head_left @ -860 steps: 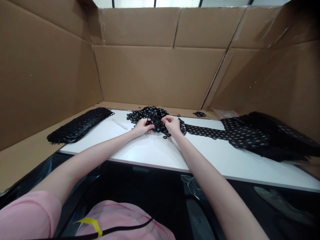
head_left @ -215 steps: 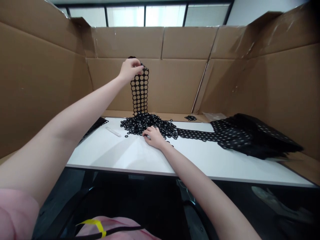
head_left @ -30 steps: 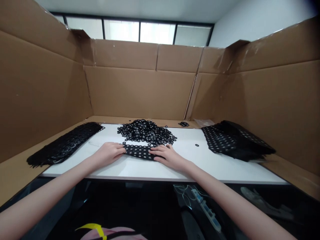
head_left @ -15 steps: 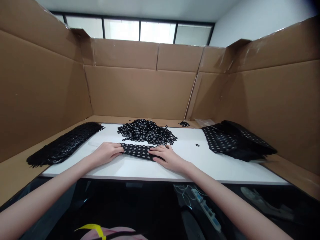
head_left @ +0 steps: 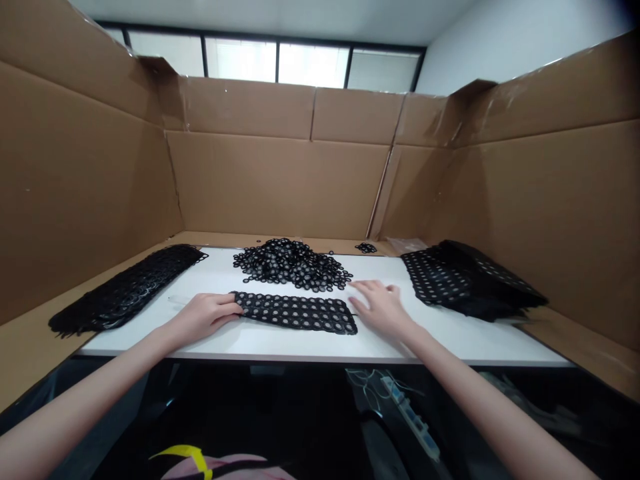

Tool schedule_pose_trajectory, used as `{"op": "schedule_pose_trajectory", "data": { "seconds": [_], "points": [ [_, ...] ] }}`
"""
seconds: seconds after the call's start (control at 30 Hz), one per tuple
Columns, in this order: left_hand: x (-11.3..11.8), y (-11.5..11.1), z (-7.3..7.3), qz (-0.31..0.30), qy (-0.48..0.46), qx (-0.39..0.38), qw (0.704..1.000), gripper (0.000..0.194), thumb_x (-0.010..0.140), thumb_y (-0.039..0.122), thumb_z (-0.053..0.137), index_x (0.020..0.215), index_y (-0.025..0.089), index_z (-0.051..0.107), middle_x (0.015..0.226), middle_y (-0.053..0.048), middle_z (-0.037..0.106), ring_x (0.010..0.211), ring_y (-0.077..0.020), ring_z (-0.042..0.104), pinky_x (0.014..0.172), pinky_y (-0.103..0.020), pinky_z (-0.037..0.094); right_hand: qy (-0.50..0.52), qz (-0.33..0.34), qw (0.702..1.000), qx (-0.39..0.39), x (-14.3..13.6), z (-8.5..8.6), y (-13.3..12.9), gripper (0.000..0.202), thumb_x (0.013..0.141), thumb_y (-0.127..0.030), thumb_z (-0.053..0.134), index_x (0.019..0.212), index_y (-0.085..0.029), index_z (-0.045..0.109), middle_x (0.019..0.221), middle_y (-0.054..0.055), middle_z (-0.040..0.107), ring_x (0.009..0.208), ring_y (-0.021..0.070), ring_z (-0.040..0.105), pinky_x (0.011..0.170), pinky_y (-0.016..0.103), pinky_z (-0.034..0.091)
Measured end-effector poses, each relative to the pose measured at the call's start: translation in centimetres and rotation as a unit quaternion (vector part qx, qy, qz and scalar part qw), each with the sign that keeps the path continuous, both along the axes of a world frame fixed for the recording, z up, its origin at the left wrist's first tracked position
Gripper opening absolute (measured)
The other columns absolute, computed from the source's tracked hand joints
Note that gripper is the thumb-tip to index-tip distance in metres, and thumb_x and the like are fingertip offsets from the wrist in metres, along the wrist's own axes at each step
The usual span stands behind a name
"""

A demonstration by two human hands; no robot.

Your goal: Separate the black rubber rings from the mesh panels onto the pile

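Observation:
A black strip with rows of round holes (head_left: 295, 311) lies flat on the white board in front of me. My left hand (head_left: 203, 317) grips its left end, thumb and fingers closed on the edge. Just off the strip's right end, my right hand (head_left: 383, 307) has its fingers apart and nothing visible in them. Behind the strip is a heaped pile of small black rings (head_left: 290, 263), close to the right fingertips.
To the left lies a stack of black perforated strips (head_left: 130, 290); to the right, a folded black perforated sheet (head_left: 470, 280). A few loose rings (head_left: 366, 247) sit at the back. Cardboard walls (head_left: 280, 187) enclose the white board (head_left: 300, 347). Below its front edge is a power strip (head_left: 410, 417).
My right hand has let go of the strip and moved right, uncovering its right end. My left hand stays on the left end, slightly lower and further left.

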State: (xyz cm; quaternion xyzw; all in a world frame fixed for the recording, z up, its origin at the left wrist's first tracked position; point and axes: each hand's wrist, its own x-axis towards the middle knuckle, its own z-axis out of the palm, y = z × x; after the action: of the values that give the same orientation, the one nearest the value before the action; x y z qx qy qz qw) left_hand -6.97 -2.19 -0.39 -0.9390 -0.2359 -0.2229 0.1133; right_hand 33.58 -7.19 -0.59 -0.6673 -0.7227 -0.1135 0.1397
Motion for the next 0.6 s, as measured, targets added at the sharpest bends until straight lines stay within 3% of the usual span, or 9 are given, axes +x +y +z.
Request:
{"op": "schedule_pose_trajectory", "data": {
  "seconds": [0.1, 0.23, 0.37, 0.43, 0.5, 0.6],
  "points": [
    [-0.1, -0.1, -0.2, 0.005, -0.005, 0.001, 1.000, 0.026, 0.095, 0.027, 0.042, 0.099, 0.023, 0.068, 0.088, -0.002, 0.068, 0.073, -0.0116, 0.065, 0.067, -0.020, 0.046, -0.076, -0.201, 0.977, -0.002, 4.1, -0.9, 0.6, 0.054, 0.091, -0.047, 0.035, 0.127, -0.012, 0.055, 0.120, 0.023, 0.061, 0.112, 0.0408, 0.048, 0.088, 0.061, 0.027],
    [-0.1, -0.1, -0.3, 0.013, -0.003, -0.003, 1.000, 0.026, 0.095, 0.027, 0.042, 0.098, 0.022, 0.067, 0.087, -0.002, 0.067, 0.073, -0.0116, 0.064, 0.066, -0.020, 0.045, -0.081, -0.267, 0.954, -0.105, 6.7, -1.7, 1.9, 0.059, 0.092, -0.053, 0.030, 0.114, -0.010, 0.063, 0.115, 0.022, 0.064, 0.114, 0.0387, 0.046, 0.091, 0.064, 0.023],
    [-0.2, 0.0, -0.4, 0.014, -0.003, -0.017, 1.000, 0.025, 0.095, 0.026, 0.043, 0.101, 0.022, 0.067, 0.088, -0.002, 0.066, 0.074, -0.0117, 0.064, 0.068, -0.020, 0.045, -0.066, -0.201, 0.969, -0.131, 5.1, -1.4, 4.1, 0.053, 0.094, -0.044, 0.026, 0.107, -0.012, 0.067, 0.115, 0.020, 0.064, 0.115, 0.0354, 0.048, 0.094, 0.067, 0.021],
    [-0.2, 0.0, -0.5, 0.014, -0.007, -0.022, 1.000, 0.025, 0.095, 0.026, 0.043, 0.102, 0.023, 0.067, 0.088, -0.002, 0.066, 0.074, -0.0117, 0.064, 0.068, -0.020, 0.045, -0.034, -0.126, 0.983, -0.126, 3.7, -1.1, 5.1, 0.052, 0.094, -0.044, 0.026, 0.118, -0.016, 0.062, 0.123, 0.019, 0.061, 0.118, 0.0354, 0.046, 0.094, 0.066, 0.024],
    [-0.2, 0.0, -0.5, 0.013, -0.011, -0.026, 1.000, 0.025, 0.095, 0.027, 0.043, 0.101, 0.023, 0.067, 0.088, -0.002, 0.066, 0.074, -0.0115, 0.064, 0.068, -0.020, 0.045, 0.017, -0.037, 0.993, -0.109, 2.3, -0.9, 5.7, 0.056, 0.093, -0.049, 0.026, 0.135, -0.021, 0.048, 0.140, 0.016, 0.049, 0.126, 0.0346, 0.040, 0.095, 0.062, 0.028],
    [0.0, -0.2, -0.4, 0.009, -0.022, -0.028, 0.999, 0.026, 0.095, 0.027, 0.043, 0.099, 0.022, 0.068, 0.087, -0.003, 0.066, 0.073, -0.0113, 0.064, 0.067, -0.019, 0.046, 0.047, 0.037, 0.996, -0.072, 0.7, -1.0, 6.2, 0.060, 0.090, -0.056, 0.029, 0.140, -0.025, 0.041, 0.148, 0.013, 0.040, 0.133, 0.0323, 0.033, 0.098, 0.057, 0.029]
  ]
}}
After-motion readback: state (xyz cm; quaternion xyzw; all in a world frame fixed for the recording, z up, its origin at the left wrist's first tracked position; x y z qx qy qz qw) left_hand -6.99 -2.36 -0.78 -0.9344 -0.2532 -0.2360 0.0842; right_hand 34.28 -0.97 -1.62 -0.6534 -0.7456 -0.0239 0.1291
